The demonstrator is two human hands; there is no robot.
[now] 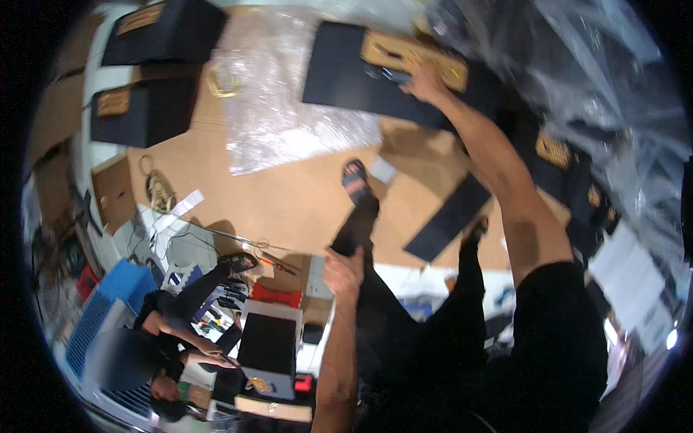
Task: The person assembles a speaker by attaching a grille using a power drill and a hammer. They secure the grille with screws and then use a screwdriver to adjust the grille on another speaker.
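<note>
Bright glare on plastic sheet (268, 119)

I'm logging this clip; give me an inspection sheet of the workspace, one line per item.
Surface: tan sheeting covers the floor.
Job's things: large black piece with a gold plate; a small dark object by the fingers, whether held unclear.
Clutter: bubble wrap, white scrap, long black panel.
Hands: right hand at the gold plate; left hand on the person's left leg.
Cables: thin dark cable, lower left.
Surroundings: co-worker lower left; black boxes upper left.
</note>
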